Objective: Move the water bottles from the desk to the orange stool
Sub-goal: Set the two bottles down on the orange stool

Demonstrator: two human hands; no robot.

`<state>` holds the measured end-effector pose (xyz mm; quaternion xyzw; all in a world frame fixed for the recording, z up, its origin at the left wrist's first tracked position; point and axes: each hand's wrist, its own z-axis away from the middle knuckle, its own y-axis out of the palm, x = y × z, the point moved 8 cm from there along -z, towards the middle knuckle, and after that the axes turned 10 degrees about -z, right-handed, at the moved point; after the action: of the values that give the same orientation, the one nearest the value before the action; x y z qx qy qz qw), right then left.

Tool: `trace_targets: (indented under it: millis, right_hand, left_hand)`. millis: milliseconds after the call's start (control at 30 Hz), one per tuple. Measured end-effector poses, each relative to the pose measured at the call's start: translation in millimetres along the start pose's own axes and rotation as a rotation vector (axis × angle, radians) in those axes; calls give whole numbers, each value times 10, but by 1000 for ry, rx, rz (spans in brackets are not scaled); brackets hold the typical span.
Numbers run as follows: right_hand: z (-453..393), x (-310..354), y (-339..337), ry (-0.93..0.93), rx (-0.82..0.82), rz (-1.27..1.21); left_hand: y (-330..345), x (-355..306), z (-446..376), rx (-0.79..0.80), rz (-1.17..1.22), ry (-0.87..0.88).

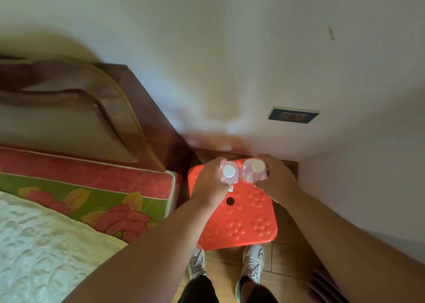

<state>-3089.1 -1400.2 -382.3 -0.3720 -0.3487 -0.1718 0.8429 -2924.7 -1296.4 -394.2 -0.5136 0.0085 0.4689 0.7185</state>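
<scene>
A plain pale wall (230, 49) is filling the upper half of the frame, smooth and matte, with a dark rectangular socket plate (293, 115) sitting at right of centre. A bed (46, 233) is occupying the left side: its glossy dark wooden headboard (96, 100) is curving across the upper left, a mattress edge (92, 187) printed with red roses on green is running below it, and a cream quilted cover is lying at lower left. At lower centre the orange stool (241, 224) is standing on wood-look floor tiles (285, 263); its square plastic seat is showing moulded flower dimples and a round hole in the middle. Two white laced sneakers (251, 263) are planted just below it.

Over the stool's far edge, the left hand (210, 183) is gripping one clear plastic water bottle (228, 172), fingers curled round its body, and the right hand (276, 180) is gripping a second water bottle (253, 170) likewise. Both bottles are standing upright, round white caps facing up, just beside each other. Whether their bases are touching the seat cannot be told.
</scene>
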Motion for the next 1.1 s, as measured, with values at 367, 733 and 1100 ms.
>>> trace_targets:
  millis: [367,733,1100]
  right_hand:
    - [44,95,-120,71,52,117]
    - [1014,1223,-1081,23,25,304]
    - [2707,2745,-2021,-131,-191,260]
  left_hand:
    - [-5,-101,69,84,-33,-22]
    - [-1276,-959,1132,156,-231,30]
    - [-3013,-2213,2498,-93,-337,359]
